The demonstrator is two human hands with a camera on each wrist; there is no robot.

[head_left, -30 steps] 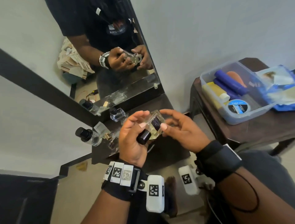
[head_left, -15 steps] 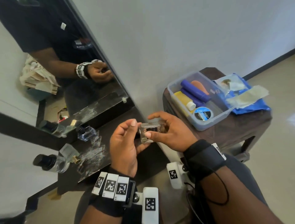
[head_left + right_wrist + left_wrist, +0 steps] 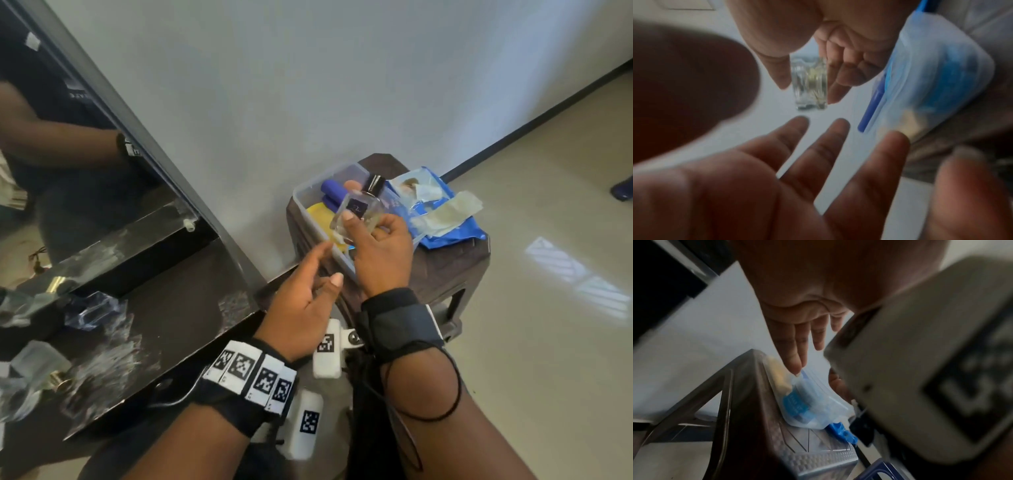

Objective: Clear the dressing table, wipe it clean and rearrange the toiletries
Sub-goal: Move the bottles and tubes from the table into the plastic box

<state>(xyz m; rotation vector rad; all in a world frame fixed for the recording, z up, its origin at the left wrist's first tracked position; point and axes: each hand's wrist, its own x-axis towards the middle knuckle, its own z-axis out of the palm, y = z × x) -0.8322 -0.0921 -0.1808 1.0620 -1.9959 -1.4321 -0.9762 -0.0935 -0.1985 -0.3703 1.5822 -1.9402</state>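
Observation:
A clear glass perfume bottle (image 3: 359, 212) with a black cap and a dark label hangs tilted over the clear plastic box (image 3: 306, 202) on the dark stool (image 3: 445, 270). My right hand (image 3: 368, 222) pinches its lower part between thumb and fingers; in the right wrist view the bottle (image 3: 810, 84) shows between them. My left hand (image 3: 329, 263) is open and holds nothing, fingers spread beside the box's near left corner. It also fills the bottom of the right wrist view as an open palm (image 3: 797, 162). In the left wrist view its fingertips (image 3: 797, 363) reach the box (image 3: 807, 402).
The box holds blue tubes (image 3: 334, 188) and a yellow item (image 3: 318, 212). A blue wipes packet (image 3: 455, 233) lies beside it on the stool. To the left stands the dark dressing table (image 3: 178, 301) with a mirror (image 3: 85, 154), glass bottles (image 3: 92, 308) at its far left, and smears.
My left hand has let go of the bottle and opened. My right hand alone has carried it right, from over the dressing table to above the box. The view swung right.

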